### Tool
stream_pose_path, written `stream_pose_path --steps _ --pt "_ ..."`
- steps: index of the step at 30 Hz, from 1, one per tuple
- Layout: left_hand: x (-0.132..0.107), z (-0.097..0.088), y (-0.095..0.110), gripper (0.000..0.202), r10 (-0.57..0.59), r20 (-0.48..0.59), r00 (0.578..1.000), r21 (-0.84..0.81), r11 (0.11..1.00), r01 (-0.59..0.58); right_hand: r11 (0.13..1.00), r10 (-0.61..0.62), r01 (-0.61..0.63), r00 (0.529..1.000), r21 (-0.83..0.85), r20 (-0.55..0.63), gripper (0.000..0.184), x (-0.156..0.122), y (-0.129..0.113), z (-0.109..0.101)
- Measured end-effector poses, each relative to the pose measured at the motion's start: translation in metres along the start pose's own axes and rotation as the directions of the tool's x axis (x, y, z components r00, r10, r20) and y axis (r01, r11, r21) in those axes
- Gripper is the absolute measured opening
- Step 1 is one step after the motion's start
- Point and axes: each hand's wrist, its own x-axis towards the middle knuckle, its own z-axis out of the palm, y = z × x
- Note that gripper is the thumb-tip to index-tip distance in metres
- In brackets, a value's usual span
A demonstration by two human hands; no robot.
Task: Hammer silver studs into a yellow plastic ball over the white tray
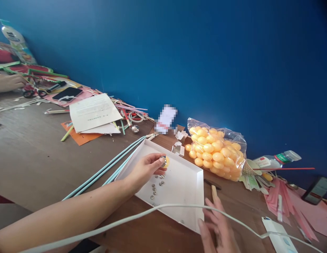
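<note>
My left hand [147, 166] is closed in a pinch above a shallow white box [187, 182]. Between its fingertips is a small yellow round piece [167, 162] with a shiny silver part against it; my thumb hides some of it. Below the hand, several small silver gem-like pieces [153, 188] are scattered in the box. At the box's right edge is my right hand [218, 228], slightly blurred. A thin light wooden stick [214, 193] sticks up past its fingers and seems to be held there. A white cable [132, 215] crosses in front of both hands.
Behind the box stands a clear bag of yellow-orange balls [213, 151]. Pale blue strips [108, 163] lie left of it. Papers [95, 112] and sticks pile up along the blue wall. A bottle [276, 160] and phone [318, 189] are right; another person's hand [7, 83] is far left.
</note>
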Motion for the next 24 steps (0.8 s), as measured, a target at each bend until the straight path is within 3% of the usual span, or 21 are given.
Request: stream_pose_path --steps 2,4,11,18,24 --pt "0.0 0.0 0.0 0.046 0.009 0.0 1.0 0.003 1.0 -0.009 0.978 -0.167 0.183 0.975 -0.101 0.149 0.056 0.019 -0.02 0.007" --pt "0.001 0.0 0.0 0.045 0.019 -0.002 1.0 0.004 1.0 -0.019 0.935 -0.28 0.327 0.917 -0.136 0.283 0.055 0.038 -0.037 0.015" --pt "0.003 -0.002 -0.002 0.044 0.042 0.0 0.999 0.005 0.999 -0.042 0.902 -0.174 0.359 0.811 -0.239 0.559 0.024 0.082 -0.077 0.048" --pt "0.003 0.0 0.001 0.045 0.023 -0.007 1.0 0.002 1.0 -0.023 0.848 -0.099 0.401 0.762 -0.347 0.639 0.02 0.087 -0.082 0.061" --pt "0.004 -0.001 0.002 0.045 0.007 -0.019 1.0 0.003 1.0 -0.007 0.891 -0.128 0.358 0.787 -0.278 0.603 0.019 0.084 -0.077 0.061"
